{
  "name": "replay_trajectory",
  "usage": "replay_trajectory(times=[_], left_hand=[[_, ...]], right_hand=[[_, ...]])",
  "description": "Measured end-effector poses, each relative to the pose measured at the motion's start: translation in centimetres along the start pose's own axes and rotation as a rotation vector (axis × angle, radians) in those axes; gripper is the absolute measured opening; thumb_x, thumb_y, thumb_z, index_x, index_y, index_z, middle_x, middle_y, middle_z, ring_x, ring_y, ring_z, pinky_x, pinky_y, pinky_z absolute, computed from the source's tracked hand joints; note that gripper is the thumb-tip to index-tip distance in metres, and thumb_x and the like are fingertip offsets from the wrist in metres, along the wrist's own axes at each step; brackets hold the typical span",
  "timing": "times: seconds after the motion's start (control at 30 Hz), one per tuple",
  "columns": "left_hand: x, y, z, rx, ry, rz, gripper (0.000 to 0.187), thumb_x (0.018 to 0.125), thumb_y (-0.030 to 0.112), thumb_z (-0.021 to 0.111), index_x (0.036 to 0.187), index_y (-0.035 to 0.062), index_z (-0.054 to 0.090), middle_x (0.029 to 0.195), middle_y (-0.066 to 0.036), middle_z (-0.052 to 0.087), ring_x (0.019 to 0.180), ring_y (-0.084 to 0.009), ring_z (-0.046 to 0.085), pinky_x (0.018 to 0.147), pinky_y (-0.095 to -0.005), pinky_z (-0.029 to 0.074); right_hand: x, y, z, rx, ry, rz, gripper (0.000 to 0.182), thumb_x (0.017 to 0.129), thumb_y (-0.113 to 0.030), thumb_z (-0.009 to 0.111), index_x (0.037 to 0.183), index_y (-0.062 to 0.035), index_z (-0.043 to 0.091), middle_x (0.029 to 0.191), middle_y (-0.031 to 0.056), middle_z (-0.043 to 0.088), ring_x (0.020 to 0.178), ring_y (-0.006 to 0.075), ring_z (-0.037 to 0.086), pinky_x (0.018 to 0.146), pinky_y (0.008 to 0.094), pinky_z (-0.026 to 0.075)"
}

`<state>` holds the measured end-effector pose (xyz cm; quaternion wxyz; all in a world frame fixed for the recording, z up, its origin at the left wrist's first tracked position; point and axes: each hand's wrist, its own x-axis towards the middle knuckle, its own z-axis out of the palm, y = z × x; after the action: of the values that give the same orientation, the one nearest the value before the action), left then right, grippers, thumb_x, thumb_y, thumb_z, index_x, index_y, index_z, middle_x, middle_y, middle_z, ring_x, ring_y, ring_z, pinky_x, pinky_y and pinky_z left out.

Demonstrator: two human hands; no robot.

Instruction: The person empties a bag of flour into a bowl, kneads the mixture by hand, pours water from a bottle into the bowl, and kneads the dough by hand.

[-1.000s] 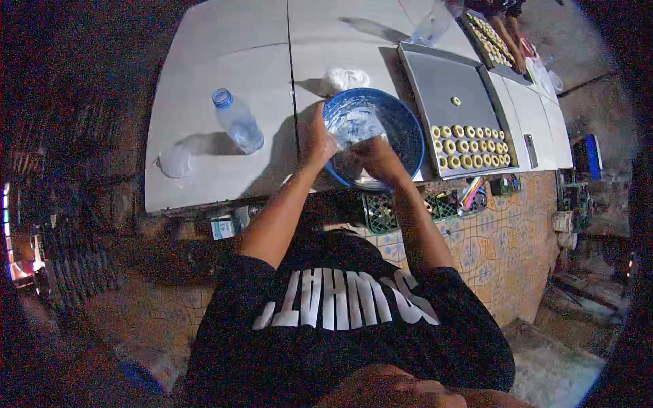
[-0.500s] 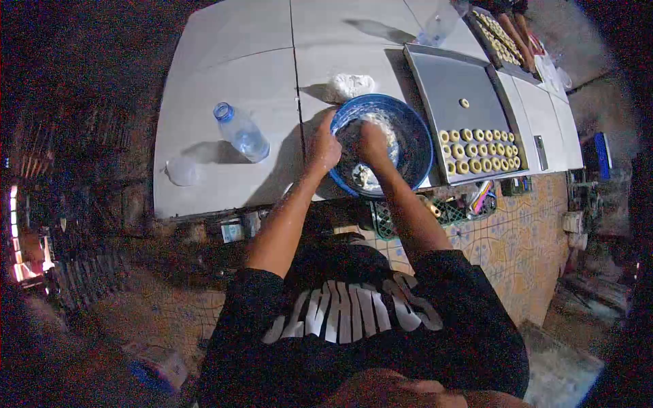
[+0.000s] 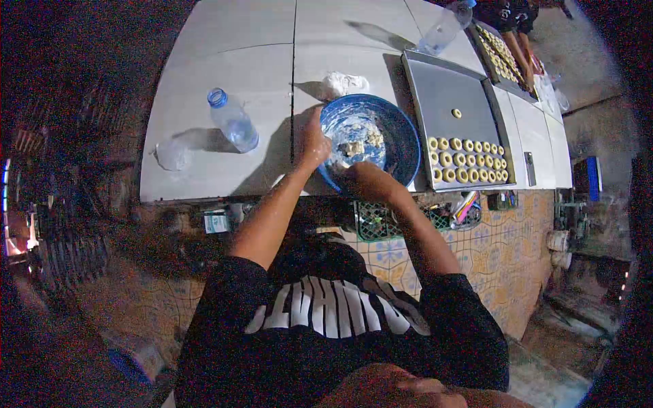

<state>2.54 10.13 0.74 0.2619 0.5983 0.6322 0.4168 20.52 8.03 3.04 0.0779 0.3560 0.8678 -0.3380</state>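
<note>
A blue bowl (image 3: 406, 129) stands at the near edge of the table, its inner wall smeared with white flour and lumps of pale dough (image 3: 354, 147). My left hand (image 3: 315, 144) grips the bowl's left rim, fingers wrapped over it. Inside the bowl, close to the near rim, is my right hand (image 3: 364, 178); its fingers are low in the bowl and cannot be made out. Just behind the bowl lies a small bag of white powder (image 3: 345, 83).
Left of the bowl stand an uncapped plastic bottle (image 3: 233, 122) and a crumpled clear bag (image 3: 173, 156). On the right, a metal tray (image 3: 449, 81) bears rows of ring-shaped dough pieces. Farther right are a phone (image 3: 530, 168) and another person's hands (image 3: 528, 71) at a second tray. A green crate (image 3: 377, 228) sits below.
My right hand has moved from the middle of the bowl toward its near rim, uncovering dough and flour inside. My left hand stays on the rim. The whole view has shifted slightly.
</note>
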Motion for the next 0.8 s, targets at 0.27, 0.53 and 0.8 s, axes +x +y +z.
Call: replay_trajectory(times=[0.27, 0.53, 0.8], left_hand=[[-0.5, -0.3, 0.4, 0.141, 0.011, -0.005, 0.059, 0.081, 0.0, 0.054, 0.138, 0.0061, 0.038, 0.11, -0.023, 0.062, 0.102, -0.0365, 0.061, 0.087, -0.044, 0.047], [0.3, -1.0, 0.3, 0.08, -0.079, 0.055, 0.064, 0.075, -0.008, 0.051, 0.136, 0.0022, 0.039, 0.11, -0.027, 0.059, 0.103, -0.0427, 0.056, 0.09, -0.0446, 0.045], [0.2, 3.8, -1.8, 0.177, -0.197, -0.133, 0.065, 0.074, -0.01, 0.045, 0.137, 0.0025, 0.038, 0.111, -0.028, 0.059, 0.103, -0.0428, 0.058, 0.09, -0.0445, 0.045]], right_hand=[[-2.8, 5.1, -0.7, 0.044, 0.373, 0.361, 0.028, 0.079, -0.02, 0.065, 0.105, -0.011, 0.068, 0.092, 0.0194, 0.067, 0.087, 0.0362, 0.066, 0.073, 0.0459, 0.051], [4.5, 7.1, 2.4, 0.082, 0.895, 0.344, 0.026, 0.072, -0.018, 0.069, 0.092, -0.0024, 0.063, 0.094, 0.0256, 0.064, 0.091, 0.0402, 0.063, 0.078, 0.0466, 0.05], [8.7, 2.1, -0.4, -0.095, 0.774, 0.306, 0.02, 0.07, -0.017, 0.066, 0.081, -0.0002, 0.063, 0.076, 0.0228, 0.064, 0.074, 0.0391, 0.064, 0.068, 0.0494, 0.051]])
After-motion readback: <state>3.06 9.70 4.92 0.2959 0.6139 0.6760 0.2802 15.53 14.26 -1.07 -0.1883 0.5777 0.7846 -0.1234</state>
